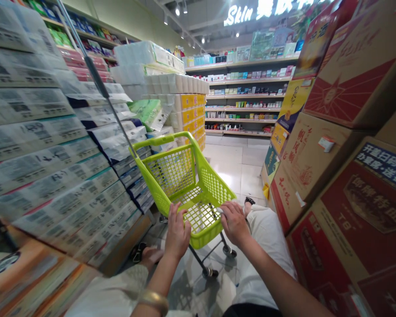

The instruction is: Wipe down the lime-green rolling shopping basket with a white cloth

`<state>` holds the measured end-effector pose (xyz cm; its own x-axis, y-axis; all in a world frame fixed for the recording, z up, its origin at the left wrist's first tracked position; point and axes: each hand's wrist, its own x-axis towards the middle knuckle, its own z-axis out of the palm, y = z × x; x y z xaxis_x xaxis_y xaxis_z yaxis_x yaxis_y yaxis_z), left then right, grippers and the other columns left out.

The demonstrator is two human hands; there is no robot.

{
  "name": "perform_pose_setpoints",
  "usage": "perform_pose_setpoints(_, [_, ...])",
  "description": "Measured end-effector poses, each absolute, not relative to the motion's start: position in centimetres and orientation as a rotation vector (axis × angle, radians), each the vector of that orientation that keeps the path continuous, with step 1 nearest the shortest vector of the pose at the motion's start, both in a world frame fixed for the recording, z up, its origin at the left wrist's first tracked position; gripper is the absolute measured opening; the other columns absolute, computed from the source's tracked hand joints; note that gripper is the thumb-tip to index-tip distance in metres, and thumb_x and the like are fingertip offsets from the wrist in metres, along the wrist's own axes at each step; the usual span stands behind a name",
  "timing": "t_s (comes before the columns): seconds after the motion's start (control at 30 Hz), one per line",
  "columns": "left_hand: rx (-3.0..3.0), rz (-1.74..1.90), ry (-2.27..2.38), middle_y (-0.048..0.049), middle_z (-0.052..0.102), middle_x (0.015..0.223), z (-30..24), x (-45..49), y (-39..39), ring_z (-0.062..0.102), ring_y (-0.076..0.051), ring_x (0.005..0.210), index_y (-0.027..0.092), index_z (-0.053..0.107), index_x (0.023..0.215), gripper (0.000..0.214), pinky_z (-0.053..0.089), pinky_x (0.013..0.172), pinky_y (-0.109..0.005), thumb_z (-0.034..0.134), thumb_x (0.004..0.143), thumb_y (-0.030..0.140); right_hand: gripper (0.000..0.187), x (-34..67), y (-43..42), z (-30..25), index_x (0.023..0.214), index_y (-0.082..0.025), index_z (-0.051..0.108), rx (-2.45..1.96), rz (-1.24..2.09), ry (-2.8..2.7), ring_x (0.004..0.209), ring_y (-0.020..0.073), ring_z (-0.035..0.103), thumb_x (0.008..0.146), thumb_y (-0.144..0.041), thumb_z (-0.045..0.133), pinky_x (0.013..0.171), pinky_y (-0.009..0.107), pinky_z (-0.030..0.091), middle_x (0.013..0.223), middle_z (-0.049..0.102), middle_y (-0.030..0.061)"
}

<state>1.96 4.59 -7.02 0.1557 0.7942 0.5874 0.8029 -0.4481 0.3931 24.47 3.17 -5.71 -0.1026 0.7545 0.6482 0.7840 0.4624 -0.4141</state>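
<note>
A lime-green plastic shopping cart (216, 182) with a lattice basket stands in front of me on small dark wheels. My left hand (178, 231) is closed over the near left corner of the basket rim, with a gold bangle on that wrist. At the near right corner, my right hand (232, 222) curls its fingers over the rim. A grey pole (119, 121) with a dark sleeve rises from the far left of the cart's handle end toward the upper left. The handle bar (161, 140) is at the far side, away from my hands.
Stacked paper packs (53, 176) wall the left side. Cardboard cartons (323, 158) are piled close on the right. Ahead, tiled floor (224, 154) leads to shelves (244, 79) of small products. My legs in white trousers (267, 242) flank the cart.
</note>
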Motion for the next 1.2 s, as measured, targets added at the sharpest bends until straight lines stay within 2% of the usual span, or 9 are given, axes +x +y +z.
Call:
perform_pose_setpoints(0.1, [-2.370, -1.215, -1.642, -0.0135, 0.035, 0.146, -7.1, 2.2, 4.7, 0.016, -0.029, 0.145, 0.018, 0.050, 0.115, 0.029, 0.030, 0.113, -0.056, 0.039, 0.088, 0.018, 0.023, 21.8, 1.8, -5.9, 0.103, -0.021, 0.061, -1.275, -0.006, -1.857, 0.112, 0.0239, 0.049, 0.088, -0.014, 0.045, 0.107, 0.046, 0.029, 0.103, 0.062, 0.0068])
perform_pose_setpoints(0.27, [-2.371, -1.215, -1.621, -0.0143, 0.036, 0.145, -7.0, 2.0, 4.5, 0.020, -0.030, 0.144, 0.017, 0.052, 0.114, 0.030, 0.034, 0.111, -0.057, 0.040, 0.086, 0.017, 0.030, 18.4, -0.4, -5.8, 0.114, -0.021, 0.057, -1.025, 0.059, -2.116, 0.109, 0.0216, 0.052, 0.086, -0.015, 0.049, 0.105, 0.041, 0.033, 0.107, 0.063, 0.0057])
perform_pose_setpoints(0.4, [-2.387, -1.195, -1.612, -0.0147, 0.037, 0.145, -6.9, 1.8, 4.3, 0.019, -0.030, 0.144, 0.017, 0.052, 0.113, 0.029, 0.033, 0.111, -0.057, 0.040, 0.086, 0.017, 0.023, 21.8, 1.5, -5.7, 0.107, -0.021, 0.060, -1.089, -0.032, -2.057, 0.106, 0.0215, 0.052, 0.087, -0.016, 0.048, 0.099, 0.039, 0.037, 0.104, 0.064, 0.0061])
perform_pose_setpoints(0.57, [-2.380, -1.229, -1.616, -0.0138, 0.036, 0.146, -7.3, 2.3, 4.6, 0.018, -0.031, 0.144, 0.018, 0.053, 0.114, 0.031, 0.032, 0.112, -0.058, 0.042, 0.085, 0.017, 0.023, 24.0, 2.9, -5.8, 0.101, -0.021, 0.063, -1.334, -0.088, -1.786, 0.108, 0.0239, 0.050, 0.092, -0.018, 0.041, 0.102, 0.044, 0.033, 0.103, 0.061, 0.0075])
perform_pose_setpoints(0.77, [-2.395, -1.228, -1.617, -0.0138, 0.034, 0.147, -7.4, 2.6, 4.5, 0.017, -0.031, 0.145, 0.017, 0.050, 0.116, 0.031, 0.031, 0.112, -0.058, 0.040, 0.087, 0.017, 0.026, 18.5, -0.3, -6.1, 0.110, -0.021, 0.058, -1.100, 0.028, -2.040, 0.106, 0.0222, 0.051, 0.088, -0.016, 0.047, 0.103, 0.042, 0.035, 0.105, 0.063, 0.0066])
perform_pose_setpoints(0.9, [-2.408, -1.205, -1.618, -0.0134, 0.036, 0.147, -7.2, 2.2, 4.3, 0.019, -0.030, 0.144, 0.017, 0.052, 0.114, 0.030, 0.032, 0.112, -0.057, 0.041, 0.086, 0.018, 0.026, 20.1, 0.2, -6.0, 0.111, -0.021, 0.059, -1.066, -0.006, -2.088, 0.108, 0.0220, 0.052, 0.088, -0.017, 0.047, 0.100, 0.040, 0.037, 0.107, 0.063, 0.0064])
perform_pose_setpoints(1.07, [-2.399, -1.233, -1.621, -0.0129, 0.036, 0.146, -7.2, 2.4, 4.4, 0.019, -0.030, 0.144, 0.018, 0.053, 0.113, 0.031, 0.031, 0.113, -0.058, 0.042, 0.085, 0.017, 0.025, 24.2, 2.2, -6.2, 0.105, -0.021, 0.061, -1.310, -0.119, -1.821, 0.111, 0.0238, 0.049, 0.091, -0.018, 0.042, 0.103, 0.044, 0.033, 0.108, 0.061, 0.0081])
perform_pose_setpoints(1.2, [-2.391, -1.250, -1.606, -0.0134, 0.036, 0.147, -7.1, 3.0, 4.4, 0.019, -0.030, 0.144, 0.017, 0.052, 0.114, 0.031, 0.032, 0.112, -0.058, 0.041, 0.085, 0.017, 0.026, 21.7, 0.8, -6.4, 0.106, -0.021, 0.060, -1.304, -0.079, -1.790, 0.116, 0.0245, 0.047, 0.089, -0.015, 0.042, 0.108, 0.047, 0.029, 0.108, 0.060, 0.0078])
